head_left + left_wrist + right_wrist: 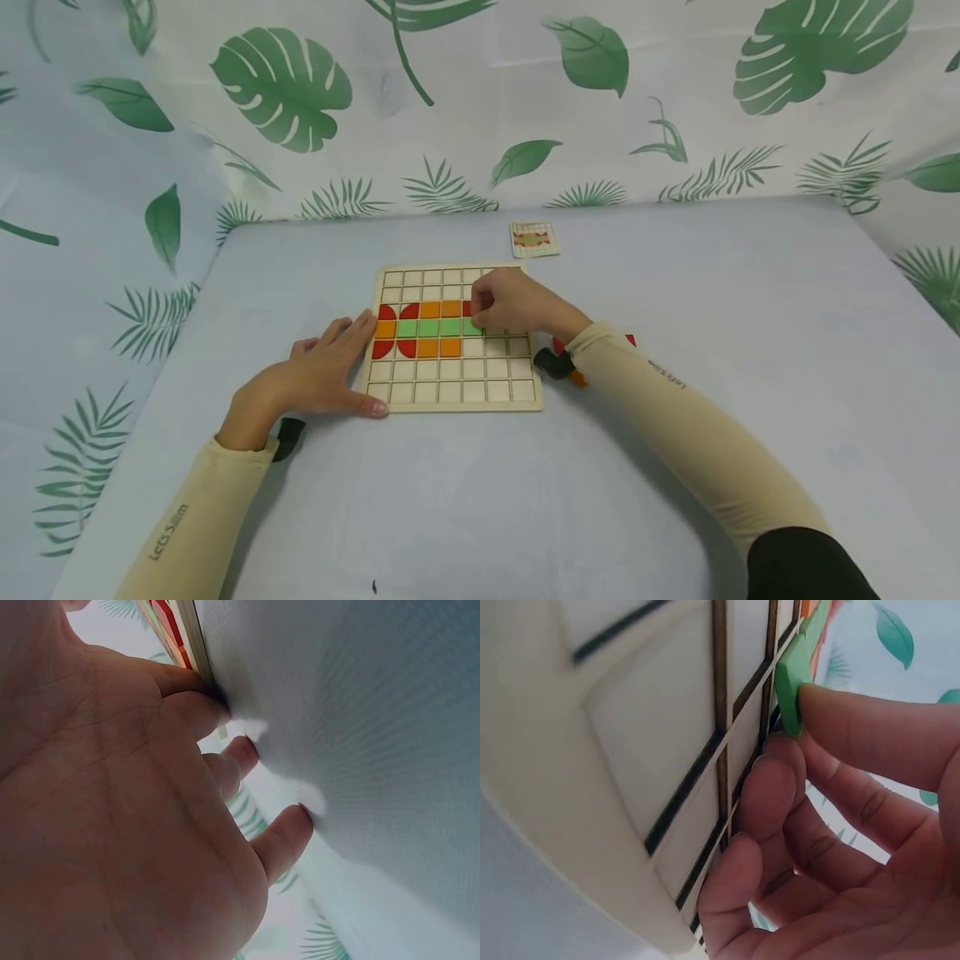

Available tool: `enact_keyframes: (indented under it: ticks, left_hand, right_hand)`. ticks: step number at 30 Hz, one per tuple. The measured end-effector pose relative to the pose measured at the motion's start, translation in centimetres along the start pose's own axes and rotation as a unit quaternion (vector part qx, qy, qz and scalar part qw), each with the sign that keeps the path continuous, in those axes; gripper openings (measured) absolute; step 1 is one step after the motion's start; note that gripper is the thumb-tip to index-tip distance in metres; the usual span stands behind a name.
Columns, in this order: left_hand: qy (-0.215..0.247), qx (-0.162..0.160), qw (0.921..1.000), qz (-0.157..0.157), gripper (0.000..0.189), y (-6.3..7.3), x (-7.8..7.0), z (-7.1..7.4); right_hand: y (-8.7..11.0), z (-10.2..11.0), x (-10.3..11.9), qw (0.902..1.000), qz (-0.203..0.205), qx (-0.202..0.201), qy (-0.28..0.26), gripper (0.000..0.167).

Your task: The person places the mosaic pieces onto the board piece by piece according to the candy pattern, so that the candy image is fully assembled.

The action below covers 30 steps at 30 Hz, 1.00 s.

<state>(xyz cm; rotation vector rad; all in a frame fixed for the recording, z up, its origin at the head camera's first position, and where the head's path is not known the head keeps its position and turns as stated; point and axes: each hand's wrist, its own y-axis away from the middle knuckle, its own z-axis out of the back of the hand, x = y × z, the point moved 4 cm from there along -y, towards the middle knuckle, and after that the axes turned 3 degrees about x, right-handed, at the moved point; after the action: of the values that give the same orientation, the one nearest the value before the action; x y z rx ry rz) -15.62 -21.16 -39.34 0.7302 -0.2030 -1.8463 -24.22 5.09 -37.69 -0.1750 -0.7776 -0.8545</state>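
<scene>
A wooden grid board (442,407) lies on the table, with a band of red, orange and green tiles (428,327) set in its cells. My left hand (318,379) steadies the board's left side, fingers spread, fingertips and thumb at its edge. Seen from the left wrist, the fingertips (289,825) press on the cloth beside the board. Over the board's right half, my right hand (517,302) pinches a green square tile (792,684) between thumb and fingers. This tile is tilted at the right end of the green row.
Behind the board lies a small pattern card (534,240) showing a red, orange and green figure on a grid. Loose red pieces (631,340) and an orange piece (577,378) lie right of the board, partly hidden by my right sleeve (675,400).
</scene>
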Motion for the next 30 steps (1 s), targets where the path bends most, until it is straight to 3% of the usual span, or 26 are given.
enact_keyframes:
  ticks: [17, 30]
  left_hand:
    - [-0.004, 0.002, 1.0, 0.001, 0.133, 0.1, -0.2, 0.0]
    - [-0.016, 0.0, 0.9999, 0.001, 0.133, 0.1, -0.3, 0.0]
  right_hand:
    - [0.8, -0.2, -0.1, 0.9997, -0.001, -0.023, 0.011, 0.017]
    - [5.1, 1.2, -1.5, 0.9978, 0.0, -0.004, -0.066, 0.02]
